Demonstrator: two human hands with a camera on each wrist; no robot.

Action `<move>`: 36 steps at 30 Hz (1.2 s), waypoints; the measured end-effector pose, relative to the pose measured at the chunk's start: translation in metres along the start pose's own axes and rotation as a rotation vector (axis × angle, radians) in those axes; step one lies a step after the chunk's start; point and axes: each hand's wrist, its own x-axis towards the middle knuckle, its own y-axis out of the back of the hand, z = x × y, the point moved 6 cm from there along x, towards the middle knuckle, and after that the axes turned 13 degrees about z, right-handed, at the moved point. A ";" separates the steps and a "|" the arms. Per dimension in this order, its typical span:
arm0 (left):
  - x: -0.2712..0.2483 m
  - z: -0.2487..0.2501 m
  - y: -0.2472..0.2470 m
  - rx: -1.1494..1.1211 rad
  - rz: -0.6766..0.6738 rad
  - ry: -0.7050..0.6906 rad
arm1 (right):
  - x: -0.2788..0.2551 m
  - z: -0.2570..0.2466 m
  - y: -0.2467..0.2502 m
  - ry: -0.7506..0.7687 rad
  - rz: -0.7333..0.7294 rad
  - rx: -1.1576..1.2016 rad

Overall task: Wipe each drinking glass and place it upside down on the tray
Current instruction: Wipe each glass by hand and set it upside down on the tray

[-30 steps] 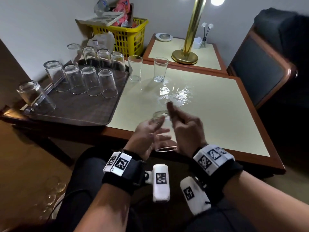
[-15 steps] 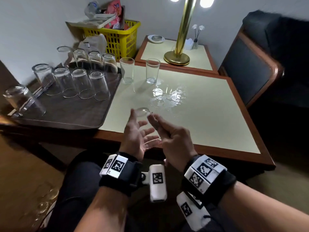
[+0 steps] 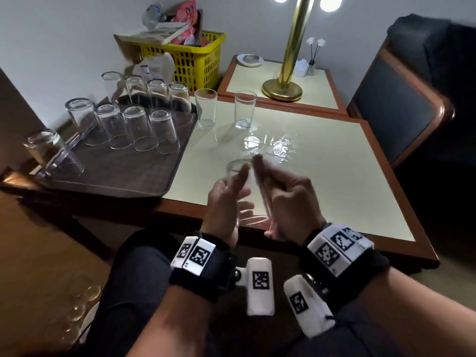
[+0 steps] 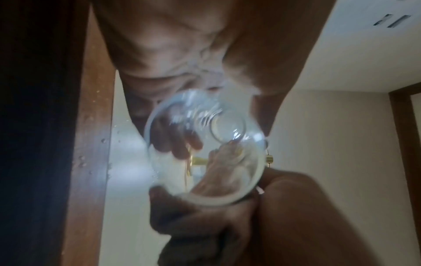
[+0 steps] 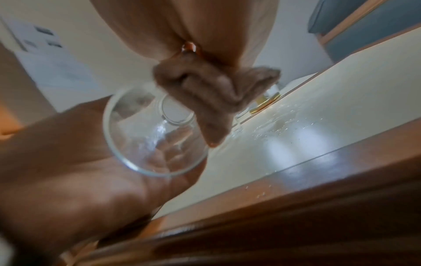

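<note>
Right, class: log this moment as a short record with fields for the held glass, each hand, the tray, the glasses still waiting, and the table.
held glass: clear glass between both hands, above the table's near edge
left hand: left hand cradles the glass
right hand: right hand grips a brown cloth against the glass
tray: dark tray bearing upside-down glasses
waiting: two upright glasses on the table
table: cream table with water droplets

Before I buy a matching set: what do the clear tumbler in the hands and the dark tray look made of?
The clear tumbler looks like smooth glass: fingers show through it and its rim glints. The dark brown tray looks like matte textured plastic, though I cannot be sure.
</note>
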 end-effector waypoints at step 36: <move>0.013 -0.004 0.007 0.058 0.010 0.076 | -0.006 0.006 -0.008 -0.083 0.041 -0.066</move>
